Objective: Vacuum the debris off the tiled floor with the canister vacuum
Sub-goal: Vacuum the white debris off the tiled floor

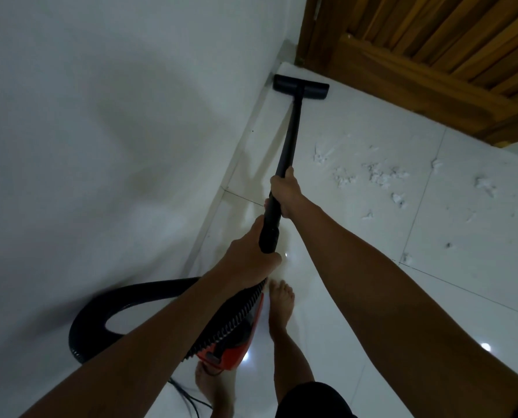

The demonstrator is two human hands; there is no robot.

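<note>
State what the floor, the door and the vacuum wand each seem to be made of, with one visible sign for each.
Floor: glazed tile, likely ceramic; glossy, with grout lines and lamp glints.
Door: varnished wood; warm brown slats with grain.
Wand: matt black tube, plastic or painted metal; no sheen settles which.

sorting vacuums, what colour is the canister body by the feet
Orange-red plastic canister body with black trim, head view.

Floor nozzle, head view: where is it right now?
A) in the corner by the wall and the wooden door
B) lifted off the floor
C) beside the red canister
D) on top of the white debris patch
A: the floor nozzle sits on the tiles in the corner where the white wall meets the wooden door, while the white debris lies untouched to its right, nearer the person.
</note>
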